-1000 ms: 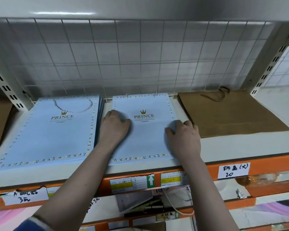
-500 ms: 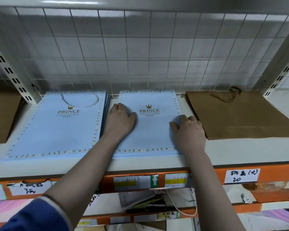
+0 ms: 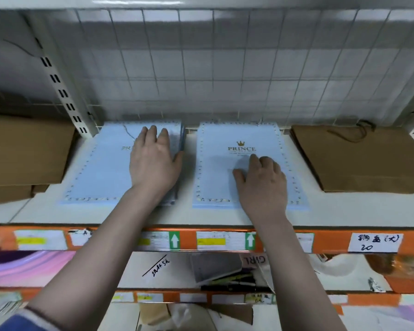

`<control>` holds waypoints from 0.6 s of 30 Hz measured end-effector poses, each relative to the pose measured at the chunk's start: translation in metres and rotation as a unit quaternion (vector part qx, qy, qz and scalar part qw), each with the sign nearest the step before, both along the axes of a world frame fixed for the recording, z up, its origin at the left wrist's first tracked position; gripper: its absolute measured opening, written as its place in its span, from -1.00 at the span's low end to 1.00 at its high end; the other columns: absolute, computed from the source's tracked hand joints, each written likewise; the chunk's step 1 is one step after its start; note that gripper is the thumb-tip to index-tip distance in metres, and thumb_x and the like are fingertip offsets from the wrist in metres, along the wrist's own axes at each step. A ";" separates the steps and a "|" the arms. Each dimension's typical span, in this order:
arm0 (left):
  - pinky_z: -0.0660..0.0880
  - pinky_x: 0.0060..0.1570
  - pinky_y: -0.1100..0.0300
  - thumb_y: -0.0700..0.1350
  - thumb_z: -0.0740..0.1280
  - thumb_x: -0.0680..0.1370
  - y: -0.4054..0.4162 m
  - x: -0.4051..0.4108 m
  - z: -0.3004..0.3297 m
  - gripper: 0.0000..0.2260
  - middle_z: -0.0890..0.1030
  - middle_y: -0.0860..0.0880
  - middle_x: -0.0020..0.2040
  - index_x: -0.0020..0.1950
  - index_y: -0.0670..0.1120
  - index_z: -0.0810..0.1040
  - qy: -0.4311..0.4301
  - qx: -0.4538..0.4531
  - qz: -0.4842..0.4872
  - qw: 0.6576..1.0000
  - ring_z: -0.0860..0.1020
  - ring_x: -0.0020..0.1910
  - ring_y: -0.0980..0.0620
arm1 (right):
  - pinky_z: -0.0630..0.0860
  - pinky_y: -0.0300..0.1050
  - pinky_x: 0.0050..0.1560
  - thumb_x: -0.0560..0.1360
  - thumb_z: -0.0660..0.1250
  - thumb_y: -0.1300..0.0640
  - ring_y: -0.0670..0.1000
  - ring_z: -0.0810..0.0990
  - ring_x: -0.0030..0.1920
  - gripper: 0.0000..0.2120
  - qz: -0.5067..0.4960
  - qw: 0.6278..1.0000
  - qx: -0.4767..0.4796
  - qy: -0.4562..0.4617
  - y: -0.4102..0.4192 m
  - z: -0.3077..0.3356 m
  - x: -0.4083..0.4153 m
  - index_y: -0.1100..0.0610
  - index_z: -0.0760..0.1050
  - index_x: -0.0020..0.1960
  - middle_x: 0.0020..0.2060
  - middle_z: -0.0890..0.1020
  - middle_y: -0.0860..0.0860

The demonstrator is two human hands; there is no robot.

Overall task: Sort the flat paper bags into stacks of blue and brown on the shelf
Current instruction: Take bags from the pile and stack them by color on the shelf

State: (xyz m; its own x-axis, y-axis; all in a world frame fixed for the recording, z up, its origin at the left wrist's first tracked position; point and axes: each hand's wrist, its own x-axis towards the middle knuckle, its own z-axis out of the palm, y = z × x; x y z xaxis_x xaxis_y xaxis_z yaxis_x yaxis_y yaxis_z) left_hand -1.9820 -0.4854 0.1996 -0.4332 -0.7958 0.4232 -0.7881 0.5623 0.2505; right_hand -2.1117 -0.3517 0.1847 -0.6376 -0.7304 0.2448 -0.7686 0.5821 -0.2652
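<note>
Two stacks of flat light-blue "PRINCE" paper bags lie side by side on the white shelf (image 3: 225, 217). My left hand (image 3: 153, 161) rests flat with straight fingers on the left blue stack (image 3: 101, 173), near its right edge, thumb at the side. My right hand (image 3: 261, 180) presses on the middle blue stack (image 3: 215, 173), fingers slightly bent on the top bag, below the crown logo. A flat brown paper bag (image 3: 363, 163) with a dark cord handle lies to the right, apart from both hands.
A wire grid (image 3: 201, 68) backs the shelf. Brown cardboard (image 3: 26, 151) sits beyond the left upright (image 3: 60, 91). The orange shelf edge (image 3: 332, 240) carries paper labels. A lower shelf holds pens and a tray (image 3: 215, 266).
My left hand moved off the middle blue stack onto the left blue stack. My right hand shifted toward the centre of the middle stack. The camera moved closer and to the right.
</note>
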 end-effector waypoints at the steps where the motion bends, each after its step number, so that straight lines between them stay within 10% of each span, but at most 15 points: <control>1: 0.01 0.45 0.07 0.01 0.23 0.58 -0.004 0.012 0.001 -0.46 0.20 -0.20 0.50 0.48 -0.20 0.22 0.000 0.001 0.009 1.000 0.07 0.51 -0.14 | 0.24 -0.05 0.27 0.63 0.03 -0.06 0.13 0.31 0.32 -0.50 0.010 1.000 0.003 0.001 -0.006 0.000 0.009 0.22 0.19 0.45 0.29 0.39 0.14; 18: 0.06 0.43 0.05 0.03 0.28 0.54 -0.107 0.331 0.018 -0.46 0.29 -0.27 0.43 0.42 -0.23 0.31 0.022 -0.031 0.189 0.981 0.17 0.47 -0.20 | 0.39 0.11 0.15 0.54 0.29 0.02 0.29 0.46 0.17 -0.53 0.150 0.987 -0.050 0.000 -0.163 0.010 0.276 0.33 0.41 0.31 0.11 0.52 0.29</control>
